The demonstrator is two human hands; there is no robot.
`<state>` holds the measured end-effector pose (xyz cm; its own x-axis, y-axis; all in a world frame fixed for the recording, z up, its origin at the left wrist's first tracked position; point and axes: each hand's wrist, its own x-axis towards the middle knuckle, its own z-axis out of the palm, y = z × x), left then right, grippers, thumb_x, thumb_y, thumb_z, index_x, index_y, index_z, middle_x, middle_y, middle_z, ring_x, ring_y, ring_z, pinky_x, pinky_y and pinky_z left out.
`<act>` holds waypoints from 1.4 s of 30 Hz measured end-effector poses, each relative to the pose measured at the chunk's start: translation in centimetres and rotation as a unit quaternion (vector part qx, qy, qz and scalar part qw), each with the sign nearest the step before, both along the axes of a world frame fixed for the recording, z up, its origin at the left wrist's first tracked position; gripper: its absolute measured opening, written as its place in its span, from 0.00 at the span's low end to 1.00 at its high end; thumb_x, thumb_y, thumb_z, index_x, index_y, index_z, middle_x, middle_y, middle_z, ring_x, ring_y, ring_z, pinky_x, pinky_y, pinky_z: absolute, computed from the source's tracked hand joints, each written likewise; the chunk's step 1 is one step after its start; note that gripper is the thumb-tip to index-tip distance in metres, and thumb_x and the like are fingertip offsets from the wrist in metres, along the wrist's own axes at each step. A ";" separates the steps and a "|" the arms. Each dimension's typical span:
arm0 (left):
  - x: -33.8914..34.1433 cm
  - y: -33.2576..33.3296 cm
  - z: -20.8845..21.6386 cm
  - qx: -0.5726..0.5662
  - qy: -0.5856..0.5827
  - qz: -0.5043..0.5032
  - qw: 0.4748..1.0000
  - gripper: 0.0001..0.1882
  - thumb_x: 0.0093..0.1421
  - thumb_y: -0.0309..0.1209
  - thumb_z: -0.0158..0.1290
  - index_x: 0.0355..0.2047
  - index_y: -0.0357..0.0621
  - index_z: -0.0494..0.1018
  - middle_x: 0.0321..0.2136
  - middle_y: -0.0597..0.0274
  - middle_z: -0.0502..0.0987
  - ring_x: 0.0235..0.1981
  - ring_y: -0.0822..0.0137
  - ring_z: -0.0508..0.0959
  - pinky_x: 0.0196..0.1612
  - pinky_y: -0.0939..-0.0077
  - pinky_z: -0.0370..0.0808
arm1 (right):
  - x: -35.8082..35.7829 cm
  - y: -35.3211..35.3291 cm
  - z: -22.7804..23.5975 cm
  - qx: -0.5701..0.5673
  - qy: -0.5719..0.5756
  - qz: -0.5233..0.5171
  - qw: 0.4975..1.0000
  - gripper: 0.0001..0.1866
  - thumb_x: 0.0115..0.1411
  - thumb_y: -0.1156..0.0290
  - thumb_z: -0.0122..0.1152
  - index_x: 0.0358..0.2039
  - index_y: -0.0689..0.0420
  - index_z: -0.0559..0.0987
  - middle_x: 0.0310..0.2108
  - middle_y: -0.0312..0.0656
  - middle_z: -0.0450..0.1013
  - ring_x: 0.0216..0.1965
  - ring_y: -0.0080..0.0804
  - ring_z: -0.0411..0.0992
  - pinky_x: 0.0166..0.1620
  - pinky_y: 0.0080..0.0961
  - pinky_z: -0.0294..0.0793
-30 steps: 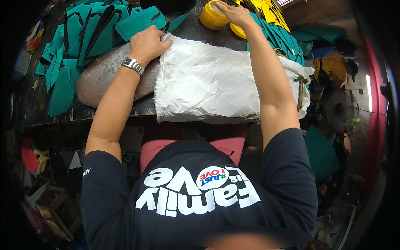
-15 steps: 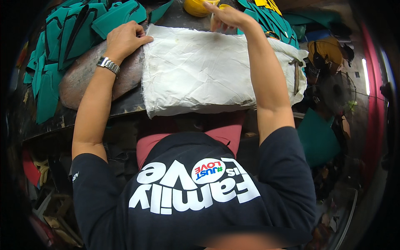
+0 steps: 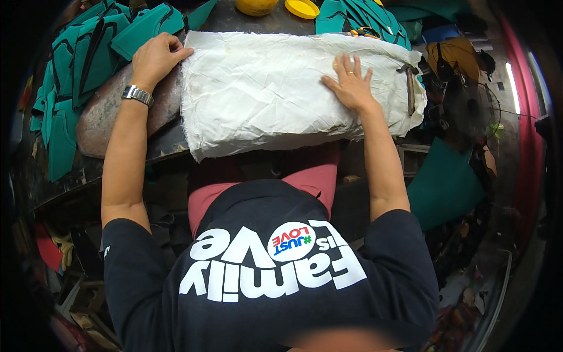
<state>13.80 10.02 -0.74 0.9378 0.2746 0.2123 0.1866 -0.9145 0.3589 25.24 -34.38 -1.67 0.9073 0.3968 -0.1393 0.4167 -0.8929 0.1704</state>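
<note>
A white cloth (image 3: pixel 258 88) with frayed edges is spread over a block-like thing at the table's near edge, hiding what lies under it. At its far left corner is my left hand (image 3: pixel 157 58), wearing a metal watch, its fingers curled and thumb at the cloth's edge. My right hand (image 3: pixel 353 88) lies flat on the cloth's right half, fingers spread. A hammer-like tool (image 3: pixel 410 88) rests on the cloth's right end. Left of the cloth, a worn brown board (image 3: pixel 111 114) sits partly behind my left forearm.
Stacks of green cut pieces (image 3: pixel 88 56) stand at the far left, with more green pieces (image 3: pixel 346 16) at the back right. A yellow bowl (image 3: pixel 256 6) and a yellow lid (image 3: pixel 302 8) are at the back. An orange-handled tool (image 3: pixel 365 32) lies behind the cloth. A fan (image 3: pixel 475 108) stands at right.
My right hand has come back from the yellow bowl and lid onto the cloth, its fingers now spread. The left hand stays at the cloth's corner. The whole view has shifted slightly.
</note>
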 end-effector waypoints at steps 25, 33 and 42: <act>0.5 -0.1 0.0 -0.035 -0.012 0.024 0.999 0.18 0.49 0.50 0.65 0.22 0.48 0.81 0.31 0.61 0.81 0.34 0.57 0.81 0.36 0.61 0.75 | 6.1 20.9 9.8 0.469 0.122 0.121 0.866 0.34 0.64 0.42 0.57 0.58 0.57 0.77 0.58 0.53 0.73 0.60 0.43 0.71 0.60 0.31 0.68; 0.8 0.3 -0.6 -0.031 -0.067 0.023 0.997 0.17 0.47 0.48 0.66 0.21 0.47 0.83 0.23 0.55 0.82 0.28 0.55 0.82 0.32 0.61 0.76 | 15.4 24.7 6.8 0.108 0.022 0.020 0.994 0.56 0.55 0.18 0.30 0.58 0.56 0.77 0.59 0.58 0.70 0.62 0.51 0.68 0.66 0.45 0.59; 1.2 0.6 -1.1 -0.015 -0.062 0.022 0.998 0.20 0.50 0.54 0.63 0.24 0.50 0.84 0.26 0.58 0.83 0.29 0.54 0.83 0.33 0.60 0.77 | 10.3 22.3 10.9 -0.030 -0.043 0.153 0.987 0.27 0.64 0.47 0.49 0.36 0.58 0.85 0.33 0.52 0.81 0.35 0.46 0.80 0.41 0.40 0.77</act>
<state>14.98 10.64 -1.89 0.8917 0.3233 0.3166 0.1795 -0.8950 0.4084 35.55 -12.07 9.23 0.7553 0.6480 -0.0979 0.6473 -0.7144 0.2659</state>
